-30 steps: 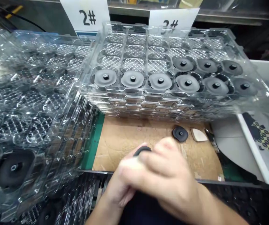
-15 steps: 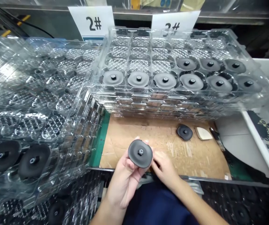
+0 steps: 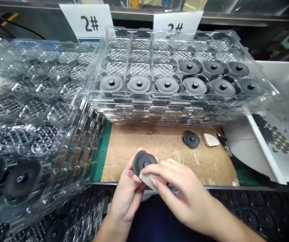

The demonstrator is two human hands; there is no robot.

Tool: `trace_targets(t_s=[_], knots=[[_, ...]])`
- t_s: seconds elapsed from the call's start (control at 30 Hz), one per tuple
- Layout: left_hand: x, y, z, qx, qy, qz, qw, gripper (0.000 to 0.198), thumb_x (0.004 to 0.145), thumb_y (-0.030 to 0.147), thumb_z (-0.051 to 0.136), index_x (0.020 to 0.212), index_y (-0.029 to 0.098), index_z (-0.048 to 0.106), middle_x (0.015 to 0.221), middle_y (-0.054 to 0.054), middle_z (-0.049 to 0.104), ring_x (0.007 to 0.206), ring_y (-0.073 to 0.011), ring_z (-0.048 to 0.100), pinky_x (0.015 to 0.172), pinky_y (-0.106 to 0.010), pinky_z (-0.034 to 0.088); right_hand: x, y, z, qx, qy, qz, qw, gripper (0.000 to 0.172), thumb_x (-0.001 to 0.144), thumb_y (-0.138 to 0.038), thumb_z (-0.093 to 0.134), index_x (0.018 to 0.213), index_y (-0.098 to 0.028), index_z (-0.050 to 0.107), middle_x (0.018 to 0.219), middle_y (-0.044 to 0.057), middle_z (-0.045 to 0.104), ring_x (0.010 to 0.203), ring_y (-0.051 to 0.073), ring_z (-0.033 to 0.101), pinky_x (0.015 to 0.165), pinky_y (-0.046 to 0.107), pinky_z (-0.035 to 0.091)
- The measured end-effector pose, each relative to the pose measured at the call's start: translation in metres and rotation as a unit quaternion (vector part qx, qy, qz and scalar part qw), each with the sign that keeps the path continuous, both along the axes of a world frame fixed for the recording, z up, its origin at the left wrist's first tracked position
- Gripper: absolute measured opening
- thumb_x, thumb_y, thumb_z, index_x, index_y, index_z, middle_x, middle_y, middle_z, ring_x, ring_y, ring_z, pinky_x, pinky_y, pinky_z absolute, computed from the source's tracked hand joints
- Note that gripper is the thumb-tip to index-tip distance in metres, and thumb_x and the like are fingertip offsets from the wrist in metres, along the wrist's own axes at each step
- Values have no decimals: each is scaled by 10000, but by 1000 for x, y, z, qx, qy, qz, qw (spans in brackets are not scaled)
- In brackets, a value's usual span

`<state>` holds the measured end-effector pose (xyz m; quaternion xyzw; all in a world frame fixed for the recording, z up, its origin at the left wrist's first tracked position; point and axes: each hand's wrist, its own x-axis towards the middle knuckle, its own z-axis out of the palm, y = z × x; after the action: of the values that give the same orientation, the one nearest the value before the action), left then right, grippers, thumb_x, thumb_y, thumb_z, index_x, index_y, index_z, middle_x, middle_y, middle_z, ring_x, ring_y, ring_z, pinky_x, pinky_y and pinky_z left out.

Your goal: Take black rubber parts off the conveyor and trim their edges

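The left hand [image 3: 126, 198] grips a round black rubber disc [image 3: 143, 163] while the right hand [image 3: 184, 191] pinches a pale wedge, perhaps foam [image 3: 148, 179], against it

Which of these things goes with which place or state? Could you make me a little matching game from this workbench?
Things:
1. Left hand
2. Right hand
3. Loose black disc
4. "2#" card

Places or states:
A. On the cardboard
B. Behind the clear plastic trays
C. Gripping a black disc
D. Holding a pale pad against that disc

Pairs: 1-C, 2-D, 3-A, 4-B
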<state>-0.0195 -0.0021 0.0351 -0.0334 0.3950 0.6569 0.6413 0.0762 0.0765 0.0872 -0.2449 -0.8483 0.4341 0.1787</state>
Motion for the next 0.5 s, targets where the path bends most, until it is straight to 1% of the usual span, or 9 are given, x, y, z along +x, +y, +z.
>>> trace_targets(t_s=[0.03, 0.13, 0.17, 0.23, 0.3, 0.33, 0.43, 0.47, 0.5], knots=[[0, 0, 0, 1, -1, 4, 1000, 525, 659, 278, 712, 1161, 300, 560, 1107, -24, 651, 1013, -217, 600, 879, -297, 481, -2, 1, -1, 3, -12, 0, 1000, 222, 867, -120, 454, 1039, -191, 576, 906, 7, 644, 777, 131, 561, 722, 265, 425], [-3, 2, -1, 2, 1, -6, 1000, 478, 642, 249, 730, 1105, 263, 611, 997, -43, 692, 977, -219, 616, 871, -298, 485, -9, 3, -5, 104, 15, -91, 990, 234, 870, -127, 420, 1057, -135, 562, 942, 64, 640, 801, 178, 554, 740, 328, 393], [-5, 2, 0, 0, 2, -6, 1000, 453, 644, 231, 728, 1084, 264, 624, 979, -40, 699, 978, -214, 616, 866, -286, 485, -11, 2, -5, 126, 28, -101, 986, 251, 865, -125, 414, 1076, -110, 549, 939, 87, 635, 806, 193, 550, 736, 343, 386], [-10, 3, 0, -1, -1, 11, 1000, 443, 625, 204, 742, 1048, 285, 639, 996, -17, 697, 970, -199, 621, 846, -259, 491, -11, -1, -5, 115, 43, -56, 991, 270, 846, -106, 418, 1089, -97, 535, 882, 89, 633, 760, 185, 546, 700, 332, 385], [-15, 4, 0, -8, -5, 25, 1000, 485, 592, 191, 763, 1047, 300, 634, 1048, -3, 681, 956, -190, 625, 824, -246, 497, -11, -3, -5, 65, 36, 8, 997, 264, 830, -90, 429, 1066, -128, 541, 817, 55, 633, 699, 159, 543, 663, 303, 385], [-16, 4, 0, -13, -2, 28, 1000, 529, 577, 191, 772, 1072, 297, 620, 1070, -9, 673, 957, -195, 623, 823, -252, 497, -13, -2, -6, 54, 32, 12, 998, 253, 833, -91, 427, 1051, -144, 544, 823, 47, 637, 698, 154, 547, 664, 299, 385], [-18, 5, 0, -18, 16, 22, 999, 574, 608, 227, 755, 1152, 262, 576, 1087, -50, 666, 1002, -225, 601, 867, -296, 477, -23, 2, -8, 92, 25, -68, 993, 248, 862, -116, 406, 1076, -148, 527, 962, 69, 635, 796, 175, 556, 723, 330, 382], [-18, 5, 0, -9, 17, 23, 1000, 567, 607, 247, 755, 1147, 254, 583, 1082, -53, 669, 1019, -228, 594, 887, -296, 464, -26, 3, -9, 106, 33, -78, 991, 261, 864, -119, 406, 1101, -141, 513, 997, 79, 627, 822, 184, 553, 734, 339, 379], [-20, 5, 0, 3, 12, 27, 1000, 557, 587, 263, 766, 1120, 253, 603, 1071, -48, 676, 1021, -222, 595, 891, -281, 460, -27, 3, -10, 109, 45, -68, 991, 279, 859, -113, 409, 1122, -133, 500, 999, 83, 625, 818, 184, 549, 729, 339, 377]])
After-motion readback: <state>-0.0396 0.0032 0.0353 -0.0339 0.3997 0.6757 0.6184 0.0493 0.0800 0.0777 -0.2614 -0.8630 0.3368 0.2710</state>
